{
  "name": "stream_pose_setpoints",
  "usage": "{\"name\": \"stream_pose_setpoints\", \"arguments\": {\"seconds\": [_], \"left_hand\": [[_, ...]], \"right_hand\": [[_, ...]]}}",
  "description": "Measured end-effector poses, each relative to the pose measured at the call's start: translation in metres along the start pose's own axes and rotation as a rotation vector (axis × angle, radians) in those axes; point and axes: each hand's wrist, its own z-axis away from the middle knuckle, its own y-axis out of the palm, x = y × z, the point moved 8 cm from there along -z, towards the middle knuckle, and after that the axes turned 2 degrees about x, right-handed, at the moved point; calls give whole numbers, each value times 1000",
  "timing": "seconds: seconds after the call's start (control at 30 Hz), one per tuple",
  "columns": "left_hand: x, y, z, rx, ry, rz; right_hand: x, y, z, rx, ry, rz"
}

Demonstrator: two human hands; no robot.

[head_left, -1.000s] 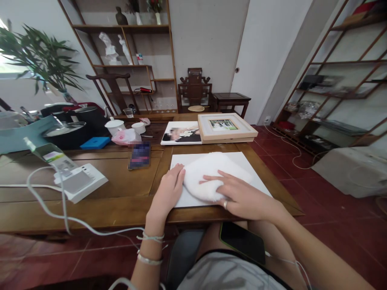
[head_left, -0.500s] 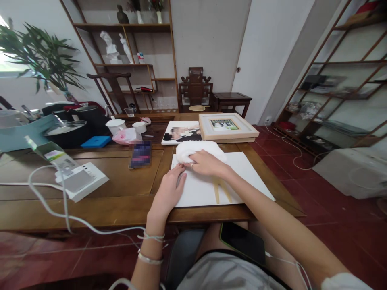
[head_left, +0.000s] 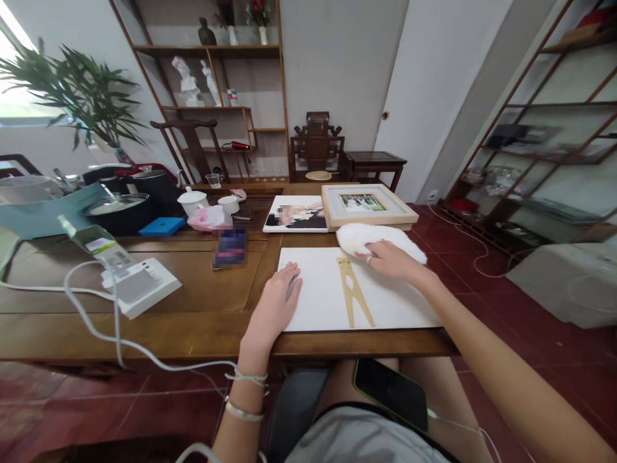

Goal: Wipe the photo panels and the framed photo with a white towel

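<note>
A flat white board (head_left: 318, 302) lies on the wooden table, close to its front edge. Fixed or resting on it is a gold A-shaped stand (head_left: 350, 289) with two legs pointing towards me. My left hand (head_left: 279, 299) is laid over the board's left edge, fingers stretched out and holding nothing. At the board's far right corner, my right hand (head_left: 388, 260) has its fingers closed on a fluffy white cloth (head_left: 380, 238), which hides that corner.
Behind the board lie a photo panel (head_left: 296, 213) and a light wood picture frame (head_left: 369, 204). To the left are a phone-like dark item (head_left: 230, 247), an open white box (head_left: 144, 283) and a white cable (head_left: 159, 366). A phone (head_left: 391, 393) rests on my lap.
My right hand has swept the fluffy cloth from the board's far left side to its far right, uncovering the gold stand. My left hand stays at the left edge. The view shifted slightly.
</note>
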Motion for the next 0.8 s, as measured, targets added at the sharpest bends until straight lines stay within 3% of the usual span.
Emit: {"name": "stream_pose_setpoints", "arguments": {"seconds": [0.17, 0.3, 0.53, 0.67, 0.8], "left_hand": [[-1, -1, 1, -5, -2, 1], [-3, -1, 0, 0, -6, -3], [-2, -1, 0, -10, 8, -12], [-2, -1, 0, -11, 4, -10], [-1, 0, -1, -8, 1, -13]], "right_hand": [[-21, 7, 35, -44, 4, 36], [-2, 10, 74, -49, -94, 38], [30, 7, 139, 63, -135, -76], [25, 6, 131, 93, -115, -97], [15, 4, 89, 49, -144, -116]]}}
